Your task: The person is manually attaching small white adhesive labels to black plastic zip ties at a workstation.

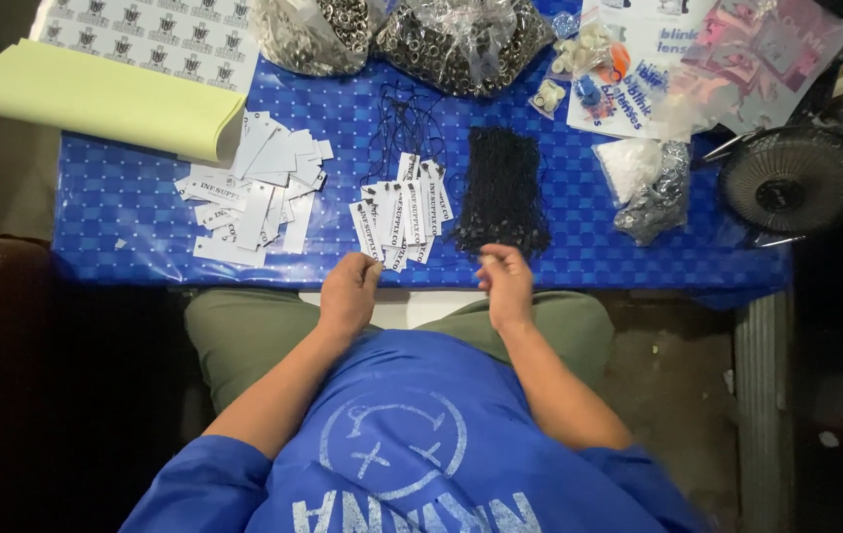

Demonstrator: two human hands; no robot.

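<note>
White paper tags (404, 212) with black strings lie in a fanned pile at the lower middle of the blue checked table (125, 212), just above both hands; the left hand (348, 291) is curled at the table's near edge, its fingertips close to the lowest tag, and whether it grips anything I cannot tell; the right hand (503, 281) is loosely curled, fingers pinched together, perhaps on a thread too thin to make out; a bundle of black cords (503, 192) lies just above it; loose white tags (254, 188) sit left of centre; a yellow paper roll (96, 99) lies upper left; bags of metal eyelets (461, 39) top centre; a small black fan (795, 183) stands right.
</note>
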